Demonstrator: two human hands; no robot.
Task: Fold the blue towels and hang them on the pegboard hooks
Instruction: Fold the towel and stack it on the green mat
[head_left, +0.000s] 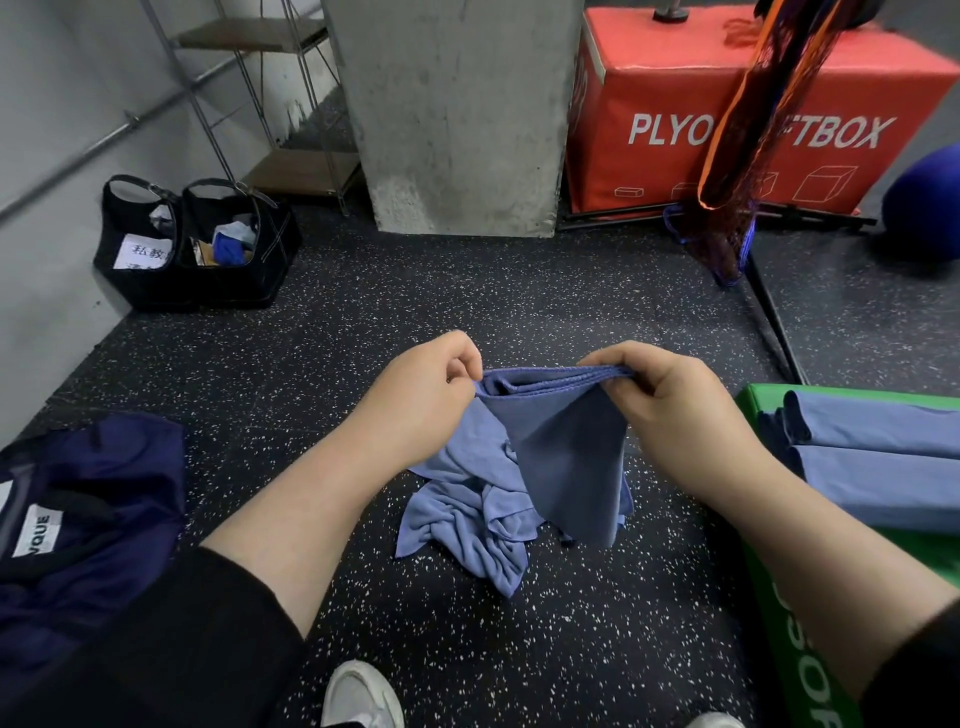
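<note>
While pinched by both hands, folded blue towel (566, 457) aloft.

The soft, matt blue cloth towel (566, 457) I'm holding looks finely woven, with stitched edges. Under me lies a rough black rubber floor (519, 649) speckled white. The grey concrete pillar (457, 114) is coarse and blotchy. The red box (675, 104) has smooth, slightly shiny vinyl skin; the green box (795, 623) looks alike.
</note>
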